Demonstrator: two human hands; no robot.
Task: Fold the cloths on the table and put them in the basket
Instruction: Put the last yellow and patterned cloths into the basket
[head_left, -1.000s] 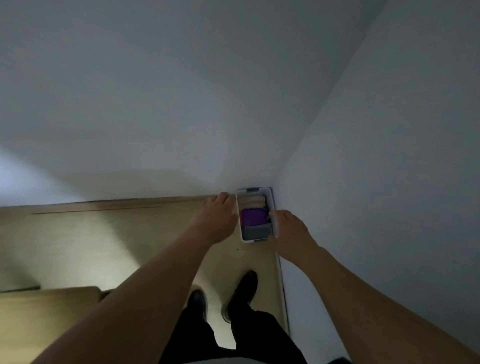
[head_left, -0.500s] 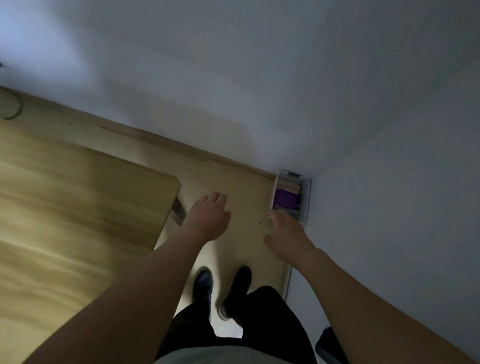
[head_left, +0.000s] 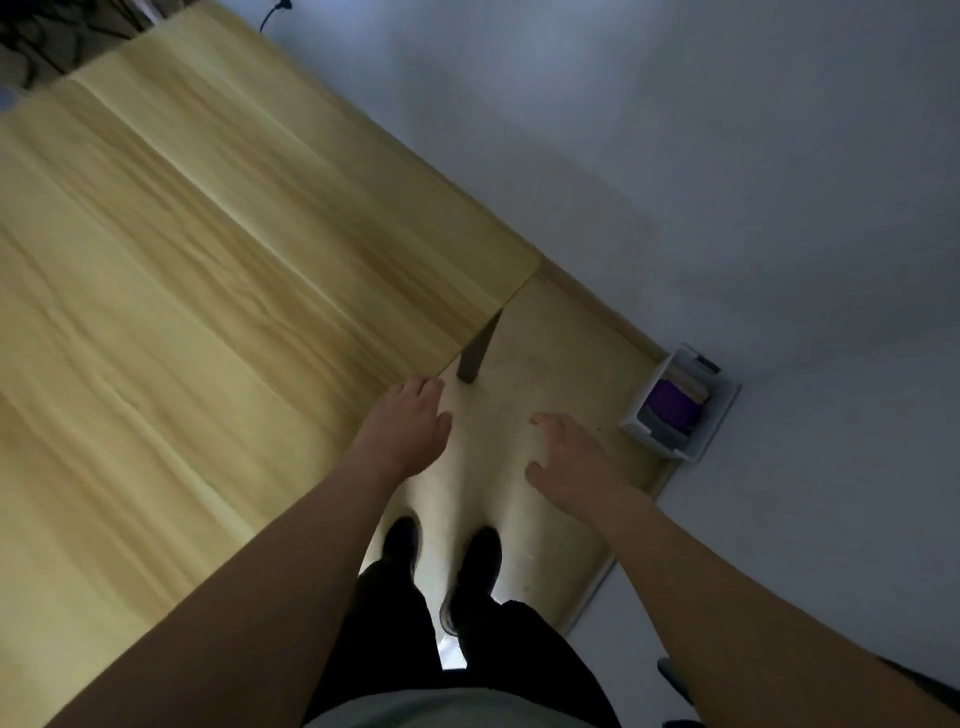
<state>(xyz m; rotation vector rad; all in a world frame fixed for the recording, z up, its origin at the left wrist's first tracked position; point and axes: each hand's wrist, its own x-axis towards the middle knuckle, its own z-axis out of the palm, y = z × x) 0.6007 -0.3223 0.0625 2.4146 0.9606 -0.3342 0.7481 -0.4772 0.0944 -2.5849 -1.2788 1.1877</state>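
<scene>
A white basket (head_left: 719, 415) stands on the floor in the room's corner at the right. Inside it lie folded cloths: a purple one (head_left: 674, 404) in the middle, a grey one (head_left: 661, 431) nearer me and a beige one (head_left: 688, 383) at the far end. My left hand (head_left: 408, 431) hovers with relaxed fingers and holds nothing, just off the wooden table (head_left: 208, 312) edge. My right hand (head_left: 569, 460) is also relaxed and holds nothing, to the left of the basket and apart from it. No cloth shows on the visible tabletop.
The table fills the left half, its dark leg (head_left: 478, 353) standing near my left hand. My two black shoes (head_left: 441, 561) stand on the light floor between table and wall. White walls close off the right and far sides. A dark cable (head_left: 272, 13) hangs at the top.
Both hands have left the basket and drawn back toward me, holding nothing. The view has swung left from the corner, so the basket now sits at the right and the table fills the left.
</scene>
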